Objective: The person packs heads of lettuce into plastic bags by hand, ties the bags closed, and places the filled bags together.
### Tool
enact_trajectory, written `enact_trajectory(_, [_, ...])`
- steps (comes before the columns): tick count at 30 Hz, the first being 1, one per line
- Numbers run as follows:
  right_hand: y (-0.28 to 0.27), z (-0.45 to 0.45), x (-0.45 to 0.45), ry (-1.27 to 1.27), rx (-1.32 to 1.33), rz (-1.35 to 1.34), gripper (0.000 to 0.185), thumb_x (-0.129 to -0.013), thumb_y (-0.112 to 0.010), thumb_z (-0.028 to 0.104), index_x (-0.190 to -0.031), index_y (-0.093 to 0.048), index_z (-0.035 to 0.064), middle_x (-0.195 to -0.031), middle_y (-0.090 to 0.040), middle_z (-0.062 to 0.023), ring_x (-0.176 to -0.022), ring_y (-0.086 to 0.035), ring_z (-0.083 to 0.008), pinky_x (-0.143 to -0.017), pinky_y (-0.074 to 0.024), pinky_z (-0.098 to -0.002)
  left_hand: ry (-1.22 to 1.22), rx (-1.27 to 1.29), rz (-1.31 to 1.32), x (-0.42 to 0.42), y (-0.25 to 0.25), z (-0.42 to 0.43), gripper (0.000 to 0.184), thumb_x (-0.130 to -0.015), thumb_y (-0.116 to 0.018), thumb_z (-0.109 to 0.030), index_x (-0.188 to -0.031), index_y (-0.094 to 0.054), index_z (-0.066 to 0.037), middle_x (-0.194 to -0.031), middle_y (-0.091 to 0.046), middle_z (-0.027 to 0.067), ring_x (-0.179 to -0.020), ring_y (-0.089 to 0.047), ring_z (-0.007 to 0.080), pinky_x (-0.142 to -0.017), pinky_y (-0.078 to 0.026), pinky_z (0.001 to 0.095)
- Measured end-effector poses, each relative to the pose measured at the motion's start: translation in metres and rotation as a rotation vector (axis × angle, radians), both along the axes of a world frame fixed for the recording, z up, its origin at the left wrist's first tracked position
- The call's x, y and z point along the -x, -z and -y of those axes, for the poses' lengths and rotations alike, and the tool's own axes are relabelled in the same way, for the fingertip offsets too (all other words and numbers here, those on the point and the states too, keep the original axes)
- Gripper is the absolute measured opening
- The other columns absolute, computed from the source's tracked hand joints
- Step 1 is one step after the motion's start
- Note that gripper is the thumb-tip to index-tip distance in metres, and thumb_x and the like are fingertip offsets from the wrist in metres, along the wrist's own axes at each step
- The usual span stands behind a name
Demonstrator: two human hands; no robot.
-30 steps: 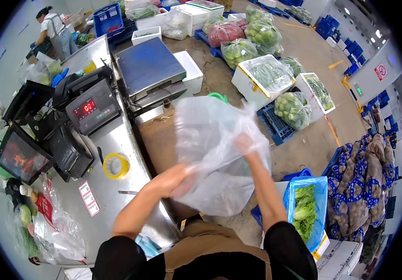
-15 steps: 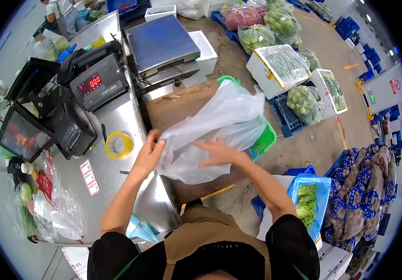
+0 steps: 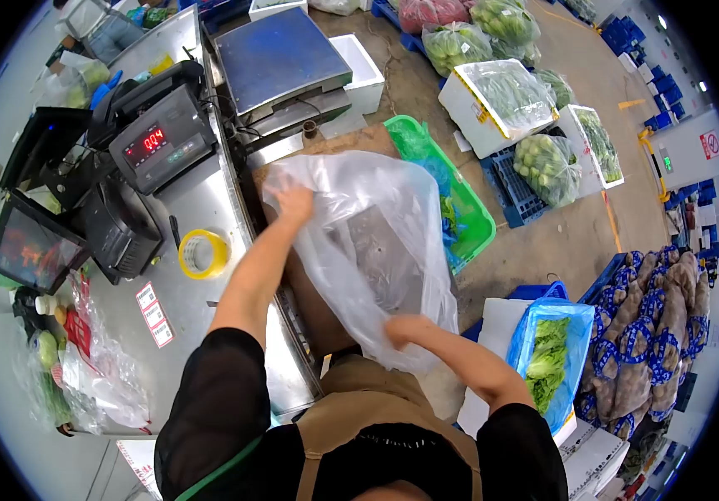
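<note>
A large clear plastic bag (image 3: pixel 376 250) is spread wide over a brown board (image 3: pixel 318 313), with its mouth facing up. My left hand (image 3: pixel 294 203) is closed on the bag's upper left rim. At the lower right rim, my right hand (image 3: pixel 405 330) grips the plastic with closed fingers. Just right of the bag stands a green basket (image 3: pixel 478 219) holding blue plastic and some leafy greens, partly behind the bag.
A steel table (image 3: pixel 201 313) at left carries a scale display (image 3: pixel 163 140), yellow tape (image 3: pixel 202 254) and a label strip (image 3: pixel 154 315). A platform scale (image 3: pixel 280 58) stands ahead. Lettuce (image 3: pixel 548 359) in a blue-lined box is at right. Another person (image 3: pixel 109 32) is at upper left.
The bag has gone from bunched to spread wide. My left hand moved up and my right hand down, both now gripping its rim. More of the green basket shows.
</note>
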State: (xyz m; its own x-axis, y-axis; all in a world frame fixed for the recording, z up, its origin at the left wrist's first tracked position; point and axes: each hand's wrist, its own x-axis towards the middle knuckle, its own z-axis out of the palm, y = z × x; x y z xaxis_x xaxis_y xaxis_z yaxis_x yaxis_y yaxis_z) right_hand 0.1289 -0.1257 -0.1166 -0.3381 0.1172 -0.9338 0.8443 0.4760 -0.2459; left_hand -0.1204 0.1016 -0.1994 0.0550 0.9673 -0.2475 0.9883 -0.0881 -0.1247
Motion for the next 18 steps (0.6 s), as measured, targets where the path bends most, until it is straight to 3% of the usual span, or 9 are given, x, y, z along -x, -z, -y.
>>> enact_trajectory(4, [0.013, -0.002, -0.035, 0.056, -0.168, -0.016, 0.031, -0.074, -0.063, 0.010, -0.105, -0.068, 0.0082, -0.103, -0.067, -0.0146, -0.096, -0.064, -0.0300, -0.084, -0.0451, -0.0544, 0.157, 0.065, -0.057, 0.002, -0.059, -0.014, 0.031, -0.083, -0.052, -0.018, -0.109, -0.064, -0.007, -0.116, -0.060, 0.0119, -0.117, -0.049, 0.0341, -0.099, -0.029, 0.0623])
enact_trajectory(6, [0.004, -0.015, -0.031, 0.036, -0.296, -0.065, 0.026, -0.077, -0.062, 0.013, -0.102, -0.069, 0.0089, -0.098, -0.068, -0.0137, -0.090, -0.066, -0.0301, -0.086, -0.0390, -0.0636, 0.151, -0.131, -0.058, -0.023, -0.014, 0.003, 0.024, -0.077, -0.058, -0.018, -0.099, -0.066, -0.010, -0.107, -0.063, 0.0103, -0.114, -0.051, 0.0310, -0.094, -0.032, 0.0606])
enact_trajectory(8, [0.029, -0.018, -0.017, -0.034, -0.339, 0.015, 0.026, -0.075, -0.065, 0.012, -0.100, -0.069, 0.0064, -0.104, -0.066, -0.0110, -0.091, -0.065, -0.0299, -0.084, -0.0333, -0.0702, 0.561, -0.242, -0.137, -0.052, -0.026, 0.063, 0.025, -0.077, -0.057, -0.015, -0.100, -0.065, -0.013, -0.104, -0.064, 0.0093, -0.111, -0.054, 0.0299, -0.095, -0.031, 0.0606])
enact_trajectory(9, [0.040, -0.021, -0.012, -0.067, -0.362, 0.061, 0.026, -0.074, -0.067, 0.012, -0.098, -0.068, 0.0051, -0.106, -0.066, -0.0096, -0.091, -0.065, -0.0298, -0.083, -0.0304, -0.0735, 0.779, -0.039, 0.031, -0.056, -0.028, 0.084, 0.025, -0.078, -0.057, -0.015, -0.102, -0.065, -0.015, -0.105, -0.064, 0.0092, -0.109, -0.055, 0.0296, -0.096, -0.030, 0.0612])
enact_trajectory(10, [0.043, -0.030, -0.008, -0.046, -0.344, 0.112, 0.022, -0.077, -0.062, 0.012, -0.098, -0.068, 0.0061, -0.106, -0.066, -0.0089, -0.091, -0.065, -0.0301, -0.085, -0.0301, -0.0722, 0.993, 0.171, 0.206, -0.063, -0.031, 0.103, 0.026, -0.078, -0.057, -0.015, -0.103, -0.064, -0.016, -0.106, -0.064, 0.0091, -0.107, -0.057, 0.0292, -0.097, -0.029, 0.0618])
enact_trajectory(12, [0.071, -0.042, -0.022, 0.044, -0.414, 0.180, 0.022, -0.086, -0.051, 0.014, -0.097, -0.069, 0.0093, -0.104, -0.066, -0.0089, -0.089, -0.065, -0.0299, -0.089, -0.0299, -0.0693, 0.792, 0.716, -0.128, -0.060, -0.013, 0.126, 0.036, -0.081, -0.057, -0.018, -0.116, -0.061, -0.023, -0.114, -0.063, 0.0061, -0.110, -0.056, 0.0287, -0.098, -0.027, 0.0621])
enact_trajectory(13, [0.115, -0.038, -0.039, 0.143, -0.599, 0.068, 0.019, -0.085, -0.053, 0.015, -0.092, -0.071, 0.0110, -0.099, -0.068, -0.0096, -0.086, -0.066, -0.0303, -0.088, -0.0329, -0.0658, 0.828, 0.672, -0.102, -0.042, -0.007, 0.130, 0.039, -0.081, -0.058, -0.021, -0.120, -0.060, -0.024, -0.115, -0.063, 0.0066, -0.112, -0.056, 0.0282, -0.097, -0.031, 0.0608])
enact_trajectory(16, [0.075, -0.048, -0.039, 0.427, -0.678, -0.268, 0.014, -0.078, -0.058, 0.011, -0.087, -0.068, 0.0110, -0.087, -0.068, -0.0100, -0.083, -0.066, -0.0259, -0.081, -0.0425, -0.0527, 0.698, 0.643, 0.152, -0.012, 0.027, 0.118, 0.060, -0.070, -0.070, -0.021, -0.127, -0.054, -0.013, -0.120, -0.060, 0.0117, -0.113, -0.055, 0.0294, -0.095, -0.042, 0.0420])
enact_trajectory(18, [0.034, -0.039, -0.028, 0.363, -0.788, -0.541, 0.027, -0.074, -0.061, 0.012, -0.101, -0.058, 0.0109, -0.094, -0.062, -0.0097, -0.093, -0.062, -0.0254, -0.078, -0.0452, -0.0447, 0.630, 0.683, 0.552, -0.007, 0.011, 0.111, 0.049, -0.076, -0.065, -0.017, -0.122, -0.054, -0.003, -0.116, -0.060, 0.0181, -0.108, -0.056, 0.0359, -0.090, -0.045, 0.0396])
